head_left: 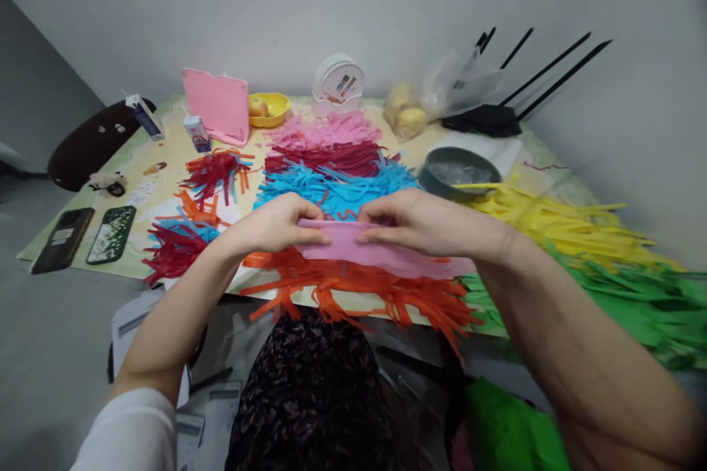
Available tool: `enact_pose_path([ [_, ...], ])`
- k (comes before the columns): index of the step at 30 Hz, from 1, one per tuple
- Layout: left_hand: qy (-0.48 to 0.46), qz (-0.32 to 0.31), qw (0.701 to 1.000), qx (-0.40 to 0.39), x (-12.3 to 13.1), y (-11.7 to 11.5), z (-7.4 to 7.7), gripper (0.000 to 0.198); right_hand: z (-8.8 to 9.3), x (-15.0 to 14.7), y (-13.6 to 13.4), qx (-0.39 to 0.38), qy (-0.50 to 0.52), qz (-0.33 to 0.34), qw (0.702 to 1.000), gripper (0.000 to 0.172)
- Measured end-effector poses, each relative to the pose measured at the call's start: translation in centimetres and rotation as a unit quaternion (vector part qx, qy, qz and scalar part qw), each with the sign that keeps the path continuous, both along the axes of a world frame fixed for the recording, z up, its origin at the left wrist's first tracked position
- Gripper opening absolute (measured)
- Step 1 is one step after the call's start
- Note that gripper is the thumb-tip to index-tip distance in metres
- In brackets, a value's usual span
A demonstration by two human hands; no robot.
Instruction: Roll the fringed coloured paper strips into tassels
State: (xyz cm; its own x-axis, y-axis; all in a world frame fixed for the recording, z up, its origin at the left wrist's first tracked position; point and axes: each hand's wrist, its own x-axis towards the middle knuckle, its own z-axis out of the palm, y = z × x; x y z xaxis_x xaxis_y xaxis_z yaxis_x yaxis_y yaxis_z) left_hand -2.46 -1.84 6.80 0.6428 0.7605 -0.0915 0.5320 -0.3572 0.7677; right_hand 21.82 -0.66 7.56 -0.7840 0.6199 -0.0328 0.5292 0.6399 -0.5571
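Both hands pinch the upper edge of a strip of pink tissue paper (353, 249) and stretch it level over the table's front part. My left hand (284, 222) is closed on its left end, thumb toward the middle. A short way along the same edge, my right hand (406, 219) is closed on it too, and the strip trails off to the right below the wrist. Under the strip lies orange fringed paper (342, 287), its cut ends hanging over the table edge. Just beyond my hands are blue fringe (331, 188), dark red fringe (325, 158) and pink fringe (331, 131).
Yellow fringe (557, 224) and green fringe (618, 294) cover the table's right side, near a dark green bowl (461, 171). A black router (483, 120) stands behind. Mixed tassels (180, 243), a phone (111, 234) and a pink tablet case (218, 107) are at left.
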Motion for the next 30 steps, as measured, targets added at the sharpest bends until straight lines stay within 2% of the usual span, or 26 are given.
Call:
enact_pose_path([
  [5, 0.01, 0.02, 1.0, 0.006, 0.1, -0.3, -0.2, 0.034, -0.1, 0.2, 0.3, -0.022, 0.004, 0.012, 1.0, 0.039],
  [10, -0.005, 0.022, 1.0, 0.001, 0.0, -0.6, -0.4, 0.035, 0.0, 0.3, 0.2, -0.026, 0.007, -0.002, 1.0, 0.034],
  [13, -0.015, 0.03, 0.999, 0.006, -0.4, -0.8, -0.4, 0.033, -0.3, 0.5, -0.3, -0.035, 0.028, -0.026, 0.999, 0.034],
  [16, -0.048, 0.059, 0.997, 0.001, -0.8, -1.1, -0.9, 0.031, -1.1, 0.6, -1.2, -0.053, 0.089, -0.084, 0.991, 0.035],
  [20, -0.158, 0.123, 0.978, -0.053, -1.0, -1.9, -2.5, 0.027, -3.0, 0.2, -2.9, -0.054, 0.214, -0.185, 0.958, 0.031],
  [24, -0.266, 0.161, 0.948, -0.073, -0.7, -2.9, -4.3, 0.026, -5.5, -0.5, -4.4, -0.095, 0.336, -0.262, 0.9, 0.023],
  [27, -0.337, 0.159, 0.922, -0.108, -0.6, -3.4, -5.2, 0.021, -6.8, -0.6, -5.0, -0.122, 0.405, -0.267, 0.866, 0.018],
  [30, -0.384, 0.142, 0.905, -0.117, -0.9, -3.7, -5.7, 0.014, -7.4, -0.6, -5.1, -0.103, 0.454, -0.229, 0.855, 0.013],
])
